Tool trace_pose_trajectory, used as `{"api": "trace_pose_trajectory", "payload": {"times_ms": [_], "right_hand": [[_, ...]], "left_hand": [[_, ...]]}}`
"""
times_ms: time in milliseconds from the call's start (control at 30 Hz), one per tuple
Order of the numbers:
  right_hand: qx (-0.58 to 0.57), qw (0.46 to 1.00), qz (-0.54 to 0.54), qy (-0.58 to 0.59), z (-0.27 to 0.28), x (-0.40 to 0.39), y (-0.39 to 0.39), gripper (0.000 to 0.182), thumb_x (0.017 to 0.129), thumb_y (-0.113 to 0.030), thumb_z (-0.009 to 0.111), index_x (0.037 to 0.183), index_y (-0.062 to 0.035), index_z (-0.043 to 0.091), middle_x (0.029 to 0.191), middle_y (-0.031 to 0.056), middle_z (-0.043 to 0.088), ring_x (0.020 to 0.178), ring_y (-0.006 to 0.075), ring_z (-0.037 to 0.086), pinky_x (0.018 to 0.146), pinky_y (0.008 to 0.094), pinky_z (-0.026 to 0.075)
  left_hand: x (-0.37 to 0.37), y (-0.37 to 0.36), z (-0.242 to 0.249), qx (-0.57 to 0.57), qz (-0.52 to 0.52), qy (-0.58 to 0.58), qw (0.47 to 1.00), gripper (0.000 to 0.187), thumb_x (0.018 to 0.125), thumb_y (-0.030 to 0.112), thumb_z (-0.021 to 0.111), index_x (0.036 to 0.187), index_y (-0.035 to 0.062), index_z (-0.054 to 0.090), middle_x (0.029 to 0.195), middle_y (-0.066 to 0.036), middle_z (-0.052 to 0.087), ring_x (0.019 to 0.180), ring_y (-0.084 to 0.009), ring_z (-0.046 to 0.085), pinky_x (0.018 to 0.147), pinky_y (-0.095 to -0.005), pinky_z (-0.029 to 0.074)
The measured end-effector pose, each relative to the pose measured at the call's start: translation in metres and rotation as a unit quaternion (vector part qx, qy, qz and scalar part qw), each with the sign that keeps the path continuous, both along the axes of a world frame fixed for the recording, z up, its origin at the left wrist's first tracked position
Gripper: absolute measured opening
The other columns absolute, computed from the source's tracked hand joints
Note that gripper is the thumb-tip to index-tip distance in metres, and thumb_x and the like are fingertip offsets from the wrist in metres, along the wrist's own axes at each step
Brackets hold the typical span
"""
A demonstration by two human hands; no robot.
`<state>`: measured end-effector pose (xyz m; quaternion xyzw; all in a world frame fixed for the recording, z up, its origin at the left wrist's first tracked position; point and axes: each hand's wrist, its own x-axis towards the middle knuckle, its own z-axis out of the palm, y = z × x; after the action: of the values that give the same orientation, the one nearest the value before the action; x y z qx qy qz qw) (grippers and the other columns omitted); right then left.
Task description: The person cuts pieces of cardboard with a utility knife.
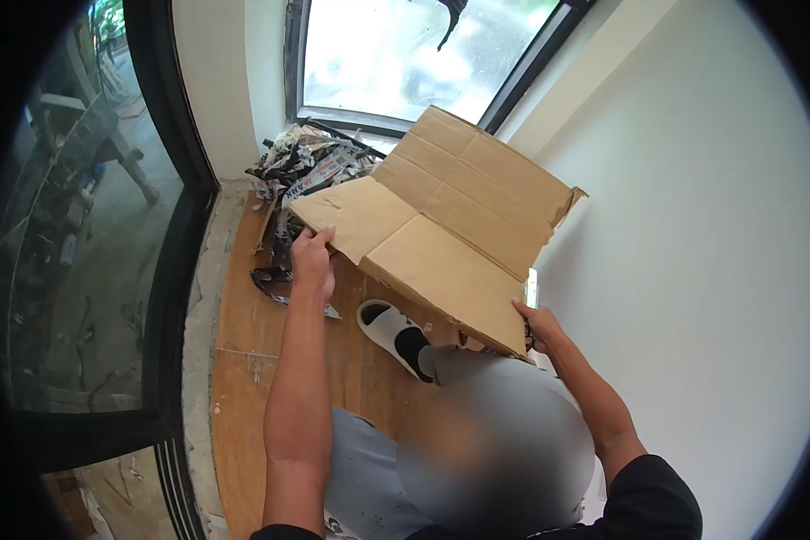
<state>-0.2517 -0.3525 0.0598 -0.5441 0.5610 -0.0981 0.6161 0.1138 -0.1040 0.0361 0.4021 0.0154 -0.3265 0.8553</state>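
Note:
A large creased sheet of brown cardboard, looking like an unfolded box, is held up in front of me over the floor. My left hand pinches its near left edge, thumb on top. At the near right corner my right hand grips the sheet, thumb on the upper face and fingers hidden beneath. The back panel tilts up toward the window, and its right edge is torn. A small white piece shows beside my right hand.
Crumpled black and printed wrapping is heaped in the corner below the window. My slippered foot stands on the wooden floor. A white wall rises on the right; a black-framed glass door is on the left.

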Motion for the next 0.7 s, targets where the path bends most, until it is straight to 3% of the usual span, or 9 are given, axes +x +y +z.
{"api": "trace_pose_trajectory", "payload": {"times_ms": [67, 200, 400, 467, 500, 533, 600, 633, 700], "right_hand": [[-0.018, 1.0, 0.0, 0.009, -0.008, 0.005, -0.006, 0.046, 0.089, -0.032, 0.077, 0.104, 0.0088, 0.061, 0.087, 0.0114, 0.066, 0.072, 0.0202, 0.067, 0.06, 0.0335, 0.056], [-0.06, 0.982, 0.138, 0.115, -0.026, 0.029, -0.004, 0.047, 0.089, -0.039, 0.075, 0.096, 0.0053, 0.061, 0.076, 0.009, 0.062, 0.054, 0.0169, 0.058, 0.048, 0.0315, 0.05], [-0.163, 0.919, 0.252, 0.256, -0.096, 0.028, 0.021, 0.049, 0.087, -0.042, 0.075, 0.076, 0.0035, 0.064, 0.058, 0.0073, 0.058, 0.042, 0.0166, 0.057, 0.039, 0.0318, 0.045], [-0.055, 0.936, 0.277, 0.209, -0.117, 0.015, 0.019, 0.049, 0.087, -0.043, 0.076, 0.077, 0.0039, 0.064, 0.055, 0.0061, 0.057, 0.039, 0.0186, 0.057, 0.037, 0.0327, 0.046], [-0.039, 0.939, 0.294, 0.177, -0.138, 0.006, 0.016, 0.051, 0.087, -0.041, 0.075, 0.092, 0.0075, 0.061, 0.065, 0.0115, 0.061, 0.044, 0.021, 0.059, 0.04, 0.0334, 0.049], [-0.028, 0.941, 0.29, 0.174, -0.142, 0.006, 0.024, 0.051, 0.087, -0.041, 0.075, 0.092, 0.0075, 0.061, 0.065, 0.0115, 0.061, 0.044, 0.021, 0.059, 0.04, 0.0334, 0.049], [-0.116, 0.917, 0.346, 0.162, -0.151, 0.007, 0.037, 0.052, 0.086, -0.034, 0.076, 0.111, 0.006, 0.054, 0.074, 0.0132, 0.062, 0.047, 0.0201, 0.06, 0.04, 0.0324, 0.051], [-0.116, 0.917, 0.349, 0.157, -0.157, 0.006, 0.037, 0.049, 0.087, -0.028, 0.073, 0.117, 0.0045, 0.052, 0.074, 0.0135, 0.062, 0.048, 0.0208, 0.061, 0.042, 0.0325, 0.052], [-0.12, 0.918, 0.349, 0.144, -0.165, 0.004, 0.032, 0.052, 0.087, -0.028, 0.073, 0.117, 0.0073, 0.049, 0.081, 0.0171, 0.061, 0.052, 0.0235, 0.063, 0.043, 0.0338, 0.053]], "left_hand": [[0.002, -0.01, -0.007, 0.032, 0.025, -0.031, 0.999, 0.031, 0.092, 0.001, 0.057, 0.123, 0.0014, 0.059, 0.114, -0.007, 0.066, 0.099, -0.0161, 0.064, 0.087, -0.0304, 0.051], [0.003, -0.012, -0.007, 0.013, 0.086, -0.068, 0.994, 0.03, 0.086, -0.005, 0.054, 0.115, 0.0014, 0.063, 0.106, -0.006, 0.068, 0.091, -0.0144, 0.064, 0.081, -0.0282, 0.05], [0.005, -0.003, -0.061, 0.249, 0.154, -0.05, 0.955, 0.03, 0.078, -0.003, 0.052, 0.103, -0.0011, 0.069, 0.091, -0.005, 0.069, 0.08, -0.0133, 0.061, 0.072, -0.0276, 0.049], [0.002, 0.0, -0.085, 0.306, 0.172, -0.054, 0.935, 0.03, 0.078, -0.001, 0.054, 0.104, -0.0023, 0.069, 0.094, -0.006, 0.07, 0.082, -0.0146, 0.063, 0.073, -0.0284, 0.049], [0.002, 0.002, -0.096, 0.317, 0.165, -0.055, 0.932, 0.03, 0.078, -0.001, 0.054, 0.104, -0.0023, 0.069, 0.094, -0.006, 0.07, 0.082, -0.0146, 0.063, 0.073, -0.0284, 0.049], [0.002, 0.008, -0.105, 0.308, 0.179, -0.033, 0.934, 0.029, 0.077, 0.0, 0.056, 0.103, -0.0023, 0.069, 0.095, -0.007, 0.07, 0.084, -0.0154, 0.064, 0.074, -0.0292, 0.05], [-0.001, 0.015, -0.108, 0.307, 0.189, -0.015, 0.933, 0.029, 0.077, 0.002, 0.059, 0.103, -0.0023, 0.07, 0.095, -0.007, 0.071, 0.085, -0.0162, 0.065, 0.075, -0.03, 0.05], [-0.001, 0.02, -0.098, 0.374, 0.165, -0.036, 0.912, 0.031, 0.076, 0.004, 0.062, 0.106, -0.0025, 0.069, 0.097, -0.008, 0.071, 0.087, -0.0172, 0.065, 0.076, -0.0307, 0.051], [0.002, 0.026, -0.093, 0.444, 0.131, -0.062, 0.884, 0.035, 0.075, 0.006, 0.065, 0.108, -0.0026, 0.068, 0.099, -0.009, 0.071, 0.088, -0.0181, 0.066, 0.077, -0.0314, 0.051]]}}
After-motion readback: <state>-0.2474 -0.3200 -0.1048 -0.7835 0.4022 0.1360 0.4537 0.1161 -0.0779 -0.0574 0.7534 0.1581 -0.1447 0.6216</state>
